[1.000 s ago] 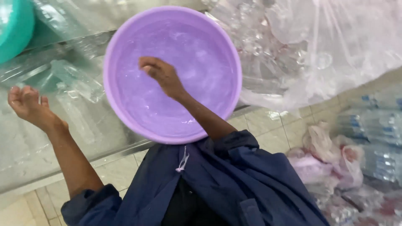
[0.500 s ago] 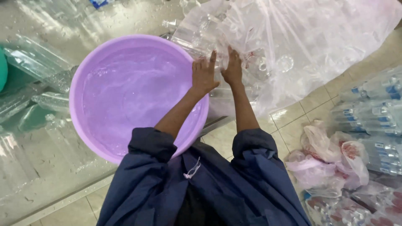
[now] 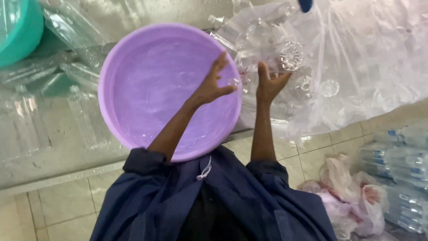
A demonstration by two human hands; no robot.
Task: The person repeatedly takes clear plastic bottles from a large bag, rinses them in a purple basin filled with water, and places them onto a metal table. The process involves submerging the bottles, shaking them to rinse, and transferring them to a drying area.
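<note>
Clear plastic, crumpled and glossy, fills the upper right of the view: a large transparent bag [image 3: 356, 67] stuffed with empty clear bottles, one ribbed bottle base [image 3: 290, 55] facing the camera just above the right hand [image 3: 269, 82]. That hand is raised against the bag's near side with its fingers spread and slightly curled, thumb upward; the fingertips touch or press the plastic under the bottle base, but whether they actually grip anything cannot be told. The left hand [image 3: 213, 85] hovers over the right rim of a round lilac plastic basin [image 3: 133, 89], fingers fanned wide and closed on nothing; a small clear object sits at its thumb tip, too small to identify. The basin's inner wall is wet and shiny, and it lies just left of the bag, touching it at the rim.

Both forearms rise from dark navy sleeves [image 3: 147, 163] at the bottom centre, a white cord [image 3: 205, 169] hanging between them.

More clear bottles [image 3: 84, 116] lie on their sides on the grey ledge to the left of the basin. A teal tub [image 3: 20, 31] shows in the upper left corner. At lower right, on beige floor tiles [image 3: 67, 201], lie crumpled pinkish-white plastic bags [image 3: 352, 187] and, beside them, shrink-wrapped bottle packs [image 3: 401, 178] with narrow blue labels in rows. A dark blue cap [image 3: 306, 4] sits at the top edge.
</note>
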